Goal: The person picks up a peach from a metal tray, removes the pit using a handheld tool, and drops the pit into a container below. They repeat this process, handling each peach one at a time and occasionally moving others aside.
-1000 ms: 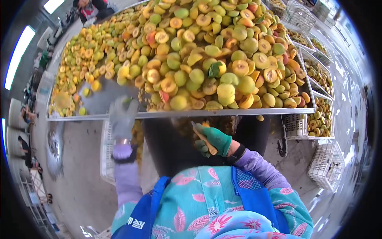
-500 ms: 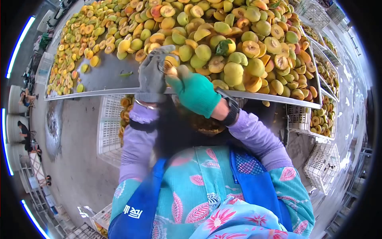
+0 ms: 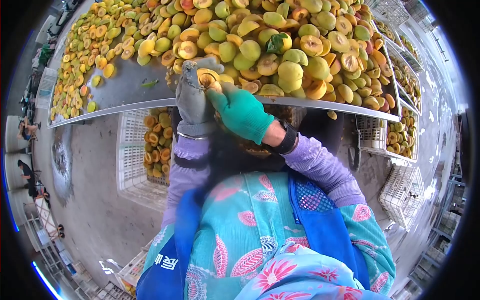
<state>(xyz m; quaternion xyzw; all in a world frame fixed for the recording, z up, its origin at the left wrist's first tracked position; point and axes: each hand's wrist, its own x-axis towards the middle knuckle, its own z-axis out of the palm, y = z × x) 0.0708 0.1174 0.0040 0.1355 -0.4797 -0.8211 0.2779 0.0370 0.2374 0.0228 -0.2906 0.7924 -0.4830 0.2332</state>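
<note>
My left hand (image 3: 193, 100), in a grey glove, is closed around a cut yellow peach half (image 3: 208, 78) with its hollow side showing. My right hand (image 3: 244, 115), in a green glove, is closed too, its thumb and fingertips up against the peach half. Whatever the right fingers grip is hidden; a tool cannot be made out. Both hands are just above the front edge of a metal table (image 3: 130, 80). Behind them spreads a heap of halved and whole peaches (image 3: 250, 50), with a green leaf (image 3: 276, 44) among them.
Below the table on the left stands a white crate (image 3: 134, 150) holding peach halves. More crates of fruit (image 3: 400, 132) line the right side, with another white crate (image 3: 402, 195) on the floor. People (image 3: 27, 175) sit far off to the left.
The view has shifted slightly, showing more of the left crate. My left wrist has turned, and the peach half's hollow now faces up more visibly. Both hands stay together at the fruit.
</note>
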